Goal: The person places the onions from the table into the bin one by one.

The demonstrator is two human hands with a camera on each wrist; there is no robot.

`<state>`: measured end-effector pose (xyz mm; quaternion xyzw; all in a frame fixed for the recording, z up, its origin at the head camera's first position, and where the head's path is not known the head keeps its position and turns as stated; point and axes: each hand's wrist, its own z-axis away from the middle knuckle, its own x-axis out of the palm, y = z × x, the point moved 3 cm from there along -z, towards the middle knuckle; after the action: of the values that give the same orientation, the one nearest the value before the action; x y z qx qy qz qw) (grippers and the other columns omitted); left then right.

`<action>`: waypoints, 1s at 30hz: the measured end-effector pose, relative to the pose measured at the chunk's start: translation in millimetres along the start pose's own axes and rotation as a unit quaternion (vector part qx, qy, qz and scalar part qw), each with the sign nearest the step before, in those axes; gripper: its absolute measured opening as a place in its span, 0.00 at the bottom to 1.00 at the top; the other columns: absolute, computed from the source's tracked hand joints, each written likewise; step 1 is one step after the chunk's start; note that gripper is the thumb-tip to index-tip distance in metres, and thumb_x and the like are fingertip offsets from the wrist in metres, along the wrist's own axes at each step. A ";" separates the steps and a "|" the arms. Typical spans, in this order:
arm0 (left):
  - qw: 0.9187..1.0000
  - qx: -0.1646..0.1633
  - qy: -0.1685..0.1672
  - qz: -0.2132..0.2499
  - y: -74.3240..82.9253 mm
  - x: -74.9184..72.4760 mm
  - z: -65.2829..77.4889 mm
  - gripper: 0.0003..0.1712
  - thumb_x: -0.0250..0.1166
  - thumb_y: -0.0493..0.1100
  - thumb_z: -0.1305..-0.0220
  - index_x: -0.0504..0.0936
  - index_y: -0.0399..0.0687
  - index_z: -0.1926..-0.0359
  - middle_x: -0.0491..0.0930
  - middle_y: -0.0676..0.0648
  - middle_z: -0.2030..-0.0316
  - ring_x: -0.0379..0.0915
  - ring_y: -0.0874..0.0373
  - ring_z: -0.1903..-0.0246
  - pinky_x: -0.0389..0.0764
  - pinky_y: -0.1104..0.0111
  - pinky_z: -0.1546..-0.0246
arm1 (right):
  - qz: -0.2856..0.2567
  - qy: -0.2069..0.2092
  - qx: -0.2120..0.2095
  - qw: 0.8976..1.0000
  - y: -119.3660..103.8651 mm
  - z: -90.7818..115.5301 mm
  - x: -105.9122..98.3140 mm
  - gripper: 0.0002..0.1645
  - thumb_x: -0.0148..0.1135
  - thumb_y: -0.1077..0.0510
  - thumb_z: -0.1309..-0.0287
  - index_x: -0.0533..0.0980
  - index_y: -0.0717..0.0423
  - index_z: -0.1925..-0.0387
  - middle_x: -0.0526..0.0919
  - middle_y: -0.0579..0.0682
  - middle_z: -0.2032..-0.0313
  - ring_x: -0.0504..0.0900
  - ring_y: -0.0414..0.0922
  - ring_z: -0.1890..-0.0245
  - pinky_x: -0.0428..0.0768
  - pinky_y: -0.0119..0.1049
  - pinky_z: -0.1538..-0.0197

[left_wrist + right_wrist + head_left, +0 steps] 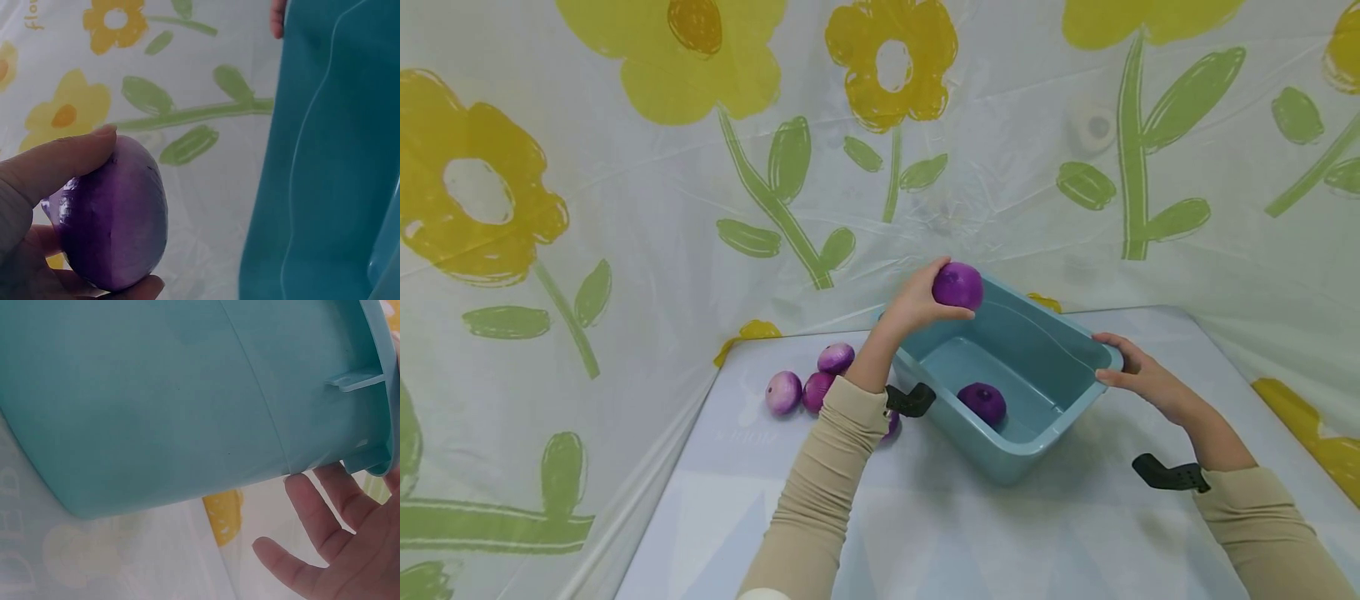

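Note:
My left hand [919, 302] holds a red onion [958, 286] between thumb and fingers, up over the far left rim of a blue-green plastic bin [1037, 450]. In the left wrist view, the glossy purple onion [119, 215] sits beside the bin's wall [319, 156]. At the bin's right end my right hand [1142, 375] grips the rim, thumb on top. The right wrist view has its fingers [312, 506] against the outer wall, under the rim. Another red onion [982, 403] lies on the bin's floor near the front.
Left of the bin, several red onions [784, 392] lie grouped on the pale table [730, 483], partly hidden behind my left forearm. A white curtain [647, 208] printed with yellow flowers hangs behind the table. Black wrist mounts [1168, 473] stick out from both sleeves.

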<state>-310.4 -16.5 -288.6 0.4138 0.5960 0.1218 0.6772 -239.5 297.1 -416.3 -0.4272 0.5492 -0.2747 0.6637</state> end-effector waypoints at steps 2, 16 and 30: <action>1.000 0.001 -0.009 -0.001 1.4 4.2 -0.5 0.52 0.71 0.48 0.53 0.52 0.50 0.30 0.60 0.44 0.35 0.60 0.49 0.39 0.71 0.56 0.46 | 0.000 0.000 -0.001 1.000 0.2 0.0 0.0 0.41 0.51 0.53 0.38 0.43 0.61 0.33 0.44 0.73 0.35 0.52 0.71 0.41 0.56 0.72 0.48; 0.999 -0.020 -0.029 0.023 -9.0 9.3 6.7 0.51 0.69 0.50 0.49 0.49 0.58 0.30 0.49 0.51 0.30 0.46 0.53 0.32 0.58 0.54 0.37 | 0.002 -0.002 -0.002 1.000 0.5 -0.1 0.4 0.41 0.50 0.53 0.38 0.42 0.62 0.33 0.44 0.73 0.35 0.52 0.72 0.41 0.57 0.73 0.48; 0.998 -0.050 0.002 0.035 -48.6 -13.2 28.2 0.48 0.67 0.50 0.47 0.51 0.53 0.30 0.53 0.47 0.31 0.53 0.45 0.35 0.63 0.52 0.40 | 0.001 -0.001 0.006 1.000 0.4 -1.3 1.4 0.41 0.50 0.53 0.38 0.41 0.58 0.32 0.42 0.73 0.35 0.51 0.72 0.41 0.55 0.74 0.48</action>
<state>-304.2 -67.4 -315.1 0.3995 0.5762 0.1758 0.6910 -240.5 295.8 -417.4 -0.4232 0.5474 -0.2770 0.6667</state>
